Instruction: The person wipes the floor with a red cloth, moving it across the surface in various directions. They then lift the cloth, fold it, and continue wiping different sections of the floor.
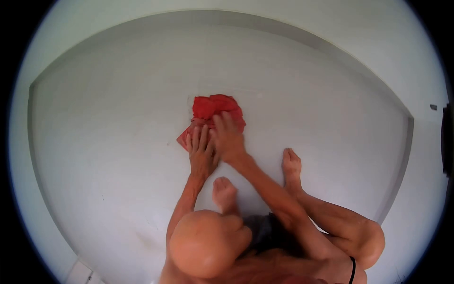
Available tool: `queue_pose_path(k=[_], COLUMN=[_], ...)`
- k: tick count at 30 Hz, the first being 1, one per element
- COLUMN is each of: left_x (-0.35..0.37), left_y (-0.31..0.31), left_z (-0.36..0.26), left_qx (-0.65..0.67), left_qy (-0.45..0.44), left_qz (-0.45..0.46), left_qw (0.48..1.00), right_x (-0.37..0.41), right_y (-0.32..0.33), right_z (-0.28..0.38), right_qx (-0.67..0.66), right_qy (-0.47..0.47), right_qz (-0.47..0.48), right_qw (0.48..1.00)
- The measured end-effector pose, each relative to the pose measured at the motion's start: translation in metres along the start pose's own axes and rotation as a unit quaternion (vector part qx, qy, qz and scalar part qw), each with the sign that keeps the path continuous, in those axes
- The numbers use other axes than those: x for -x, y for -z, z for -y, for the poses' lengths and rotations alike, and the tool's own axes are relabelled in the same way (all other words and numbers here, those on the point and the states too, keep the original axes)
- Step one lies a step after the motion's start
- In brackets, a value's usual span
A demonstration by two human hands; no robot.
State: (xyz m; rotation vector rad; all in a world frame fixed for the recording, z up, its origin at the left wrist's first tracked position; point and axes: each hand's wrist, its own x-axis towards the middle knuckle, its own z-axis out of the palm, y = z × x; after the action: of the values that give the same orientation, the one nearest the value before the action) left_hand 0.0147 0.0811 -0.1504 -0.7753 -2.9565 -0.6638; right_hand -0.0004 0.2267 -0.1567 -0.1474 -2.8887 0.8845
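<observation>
A crumpled red cloth (pixel 217 104) lies bunched on the pale floor (pixel 132 118) in front of me. My left hand (pixel 202 154) rests on its near left part, palm down with fingers stretched out and slightly apart. Just to the right, my right hand (pixel 229 139) is over the near right part of the cloth, its fingers extended and a little blurred. The two hands are side by side and seem to touch or overlap near the thumbs. Beneath the fingers, part of the cloth is hidden.
My bare feet (pixel 292 165) and bent knees (pixel 202 244) are close behind the hands. A grey skirting band (pixel 236 21) runs along the base of the white walls. Faint wet-looking marks show just beyond the cloth. A dark object (pixel 447 142) is at the far right edge.
</observation>
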Motion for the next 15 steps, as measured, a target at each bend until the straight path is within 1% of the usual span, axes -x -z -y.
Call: queue_pose_path(k=[2, 4, 5, 7, 8, 9, 10, 11, 12, 13, 14, 15], left_x=[0.006, 0.005, 0.002, -0.006, -0.008, -0.011, -0.022, -0.038, -0.048, -0.046, -0.055, -0.059], left_y=[-0.017, -0.034, -0.037, -0.031, -0.03, -0.027, -0.027, -0.032, -0.028, -0.017, -0.015, -0.015], left_z=[-0.006, -0.008, -0.005, -0.014, -0.018, -0.022, -0.026, -0.032, -0.039, -0.042, -0.053, -0.062], left_qx=[-0.017, -0.027, -0.001, 0.046, 0.05, 0.053, 0.053, 0.109, 0.176, 0.194, 0.202, 0.189], left_qy=[0.028, 0.052, 0.042, 0.033, 0.021, 0.017, 0.001, -0.019, -0.043, -0.098, -0.139, -0.18], left_qz=[-0.01, -0.016, -0.009, -0.029, -0.028, -0.024, -0.016, 0.019, 0.039, 0.032, 0.033, 0.079], left_qw=[0.999, 0.998, 0.999, 0.998, 0.998, 0.998, 0.998, 0.994, 0.983, 0.976, 0.969, 0.962], right_x=[-0.011, -0.019, -0.024, -0.024, -0.026, -0.032, -0.041, -0.051, -0.053, -0.029, -0.018, -0.008], right_y=[0.006, 0.003, 0.004, 0.003, -0.003, 0.0, 0.011, 0.03, 0.058, 0.043, 0.06, 0.059], right_z=[0.014, 0.005, 0.006, 0.0, -0.005, -0.005, -0.011, -0.021, -0.023, -0.05, -0.064, -0.097], right_qx=[0.053, 0.028, 0.015, 0.07, 0.092, 0.111, 0.126, 0.136, 0.162, 0.159, 0.185, 0.28], right_qy=[-0.022, -0.039, -0.052, -0.045, -0.036, -0.048, -0.068, -0.084, -0.094, -0.091, -0.084, -0.07], right_qz=[0.084, 0.096, 0.105, 0.091, 0.09, 0.115, 0.132, 0.123, 0.106, -0.002, -0.051, -0.154], right_qw=[0.995, 0.994, 0.993, 0.992, 0.991, 0.986, 0.981, 0.979, 0.977, 0.983, 0.978, 0.945])
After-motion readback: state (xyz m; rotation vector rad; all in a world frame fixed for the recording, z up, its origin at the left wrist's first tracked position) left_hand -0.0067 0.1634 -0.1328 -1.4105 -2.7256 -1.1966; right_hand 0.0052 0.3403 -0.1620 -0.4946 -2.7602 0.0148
